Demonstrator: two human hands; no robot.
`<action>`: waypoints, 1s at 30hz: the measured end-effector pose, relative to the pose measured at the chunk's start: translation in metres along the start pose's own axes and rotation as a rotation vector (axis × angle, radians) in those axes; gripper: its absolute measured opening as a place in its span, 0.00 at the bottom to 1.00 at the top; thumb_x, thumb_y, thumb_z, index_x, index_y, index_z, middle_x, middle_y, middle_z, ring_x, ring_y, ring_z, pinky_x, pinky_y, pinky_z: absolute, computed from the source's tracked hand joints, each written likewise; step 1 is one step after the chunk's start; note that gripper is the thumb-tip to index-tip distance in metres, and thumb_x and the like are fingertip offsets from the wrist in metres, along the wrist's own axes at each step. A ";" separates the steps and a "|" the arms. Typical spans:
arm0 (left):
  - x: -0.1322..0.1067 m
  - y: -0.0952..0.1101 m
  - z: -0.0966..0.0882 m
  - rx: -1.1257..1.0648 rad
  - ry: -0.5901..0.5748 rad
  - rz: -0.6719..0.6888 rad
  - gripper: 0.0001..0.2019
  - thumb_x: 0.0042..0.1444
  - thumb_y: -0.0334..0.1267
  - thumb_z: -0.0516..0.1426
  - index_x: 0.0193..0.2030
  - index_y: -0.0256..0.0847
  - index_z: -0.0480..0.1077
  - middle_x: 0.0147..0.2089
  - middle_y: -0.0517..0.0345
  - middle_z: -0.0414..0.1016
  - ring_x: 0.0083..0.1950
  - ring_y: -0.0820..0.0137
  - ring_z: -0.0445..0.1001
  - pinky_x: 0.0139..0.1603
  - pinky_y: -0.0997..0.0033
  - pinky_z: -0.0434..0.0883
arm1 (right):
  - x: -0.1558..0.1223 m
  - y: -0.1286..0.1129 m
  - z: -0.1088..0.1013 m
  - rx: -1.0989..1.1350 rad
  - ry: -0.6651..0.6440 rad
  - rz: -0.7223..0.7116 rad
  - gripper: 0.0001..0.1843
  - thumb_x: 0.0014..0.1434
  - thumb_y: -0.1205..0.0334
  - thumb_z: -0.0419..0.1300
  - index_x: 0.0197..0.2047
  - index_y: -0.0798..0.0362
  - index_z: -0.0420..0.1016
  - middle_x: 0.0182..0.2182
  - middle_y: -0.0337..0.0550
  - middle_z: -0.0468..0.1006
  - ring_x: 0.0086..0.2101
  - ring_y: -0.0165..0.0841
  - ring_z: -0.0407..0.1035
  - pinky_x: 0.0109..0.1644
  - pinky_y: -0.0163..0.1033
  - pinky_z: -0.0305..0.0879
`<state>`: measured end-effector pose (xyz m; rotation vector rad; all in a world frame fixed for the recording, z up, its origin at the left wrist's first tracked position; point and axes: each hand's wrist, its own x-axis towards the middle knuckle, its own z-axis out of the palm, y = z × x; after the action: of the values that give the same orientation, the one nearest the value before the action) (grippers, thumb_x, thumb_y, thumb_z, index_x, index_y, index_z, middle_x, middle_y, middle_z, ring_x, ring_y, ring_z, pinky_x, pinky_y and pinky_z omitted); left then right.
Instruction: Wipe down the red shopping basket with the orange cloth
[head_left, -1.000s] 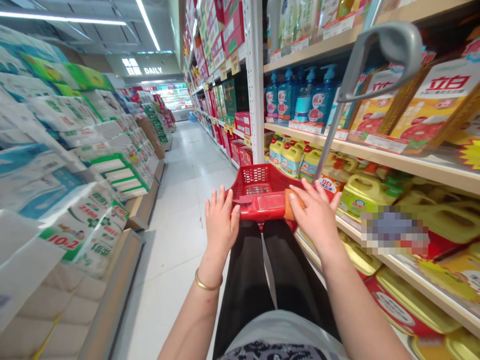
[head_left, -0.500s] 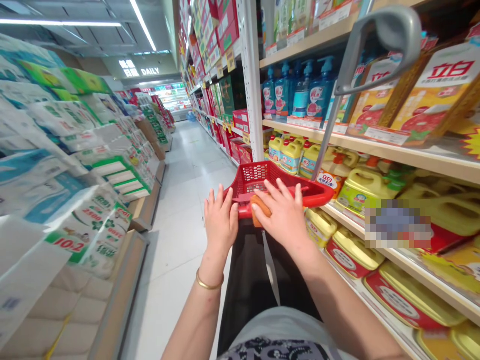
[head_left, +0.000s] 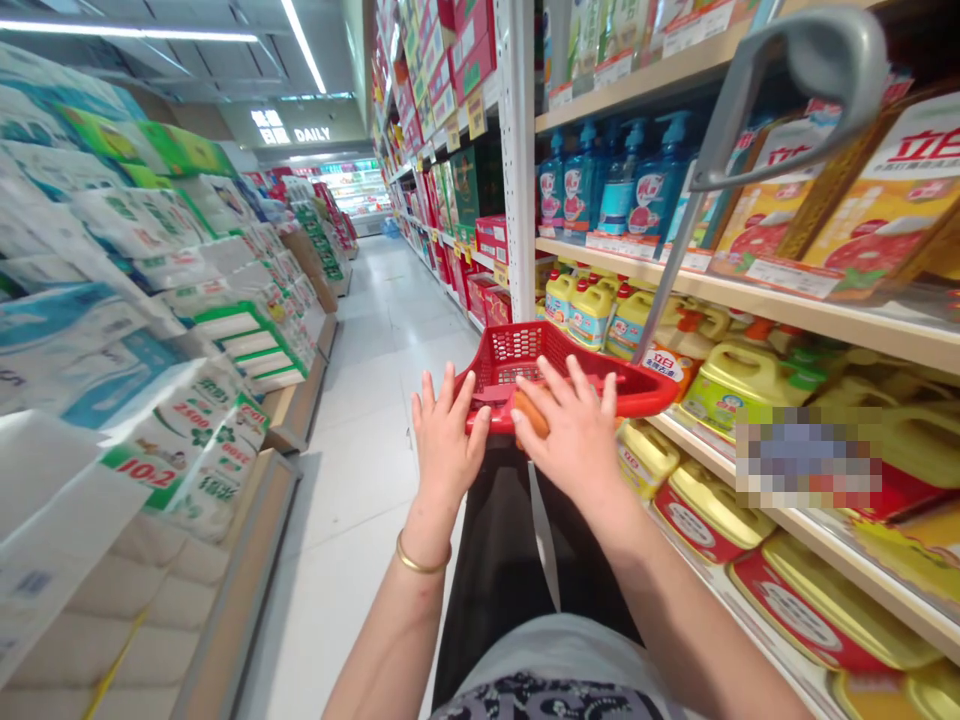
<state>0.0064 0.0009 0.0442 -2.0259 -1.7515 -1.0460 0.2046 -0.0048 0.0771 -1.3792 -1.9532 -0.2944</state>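
A red plastic basket (head_left: 517,345) with perforated walls is in front of me. Its near rim is at my fingers. My left hand (head_left: 448,440), with a gold bangle on the wrist, is over the rim's left part, fingers spread and palm down. Farther right, my right hand (head_left: 570,425) also has its fingers stretched apart above the rim. An orange-brown piece (head_left: 531,412) shows between its thumb and index finger; I cannot tell what it is. A grey loop handle (head_left: 847,60) on a metal rod rises at the basket's right side.
Shelves on the right hold blue pump bottles (head_left: 581,180), yellow jugs (head_left: 589,312) and boxed detergent (head_left: 892,190). On the left, packs of tissue paper (head_left: 176,430) are stacked on low platforms. A pale tiled aisle floor (head_left: 360,330) runs ahead to a lit display.
The shelves, basket and grey handle appear slightly farther right in the view. Both hands keep nearly the same spread pose at the rim, and the orange-brown piece stays by the right hand.
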 end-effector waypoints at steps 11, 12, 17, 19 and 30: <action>0.000 0.002 0.000 -0.020 0.017 0.004 0.25 0.74 0.46 0.53 0.75 0.53 0.68 0.83 0.55 0.55 0.86 0.44 0.43 0.81 0.27 0.48 | -0.005 0.087 -0.013 -0.018 0.058 0.332 0.23 0.77 0.50 0.51 0.66 0.38 0.80 0.73 0.43 0.70 0.74 0.56 0.57 0.74 0.83 0.42; 0.000 0.002 0.000 -0.022 0.020 -0.003 0.25 0.74 0.47 0.53 0.75 0.52 0.68 0.83 0.55 0.55 0.86 0.45 0.43 0.81 0.28 0.48 | -0.003 0.083 -0.012 -0.026 0.058 0.311 0.23 0.77 0.50 0.51 0.66 0.38 0.80 0.73 0.42 0.70 0.74 0.57 0.57 0.74 0.83 0.43; 0.000 0.001 0.000 -0.010 0.005 -0.009 0.25 0.75 0.47 0.51 0.75 0.51 0.67 0.83 0.55 0.55 0.85 0.44 0.43 0.80 0.26 0.47 | 0.004 0.009 0.003 -0.005 0.000 0.042 0.23 0.76 0.48 0.54 0.67 0.40 0.79 0.72 0.42 0.71 0.73 0.54 0.58 0.77 0.78 0.38; 0.000 0.001 -0.001 -0.002 -0.004 0.000 0.25 0.76 0.47 0.51 0.76 0.51 0.67 0.83 0.54 0.55 0.85 0.44 0.43 0.80 0.26 0.48 | 0.006 -0.014 0.006 0.031 -0.034 -0.056 0.23 0.75 0.47 0.55 0.68 0.41 0.78 0.73 0.42 0.70 0.73 0.52 0.58 0.78 0.76 0.36; 0.000 0.003 0.000 -0.010 0.007 -0.008 0.25 0.75 0.46 0.52 0.75 0.53 0.67 0.83 0.54 0.56 0.85 0.47 0.45 0.81 0.29 0.48 | -0.010 0.085 -0.016 -0.067 0.070 0.306 0.25 0.77 0.48 0.48 0.67 0.39 0.78 0.74 0.44 0.69 0.75 0.57 0.54 0.74 0.85 0.31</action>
<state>0.0094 0.0000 0.0447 -2.0197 -1.7562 -1.0650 0.2888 0.0137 0.0643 -1.6623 -1.6594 -0.2600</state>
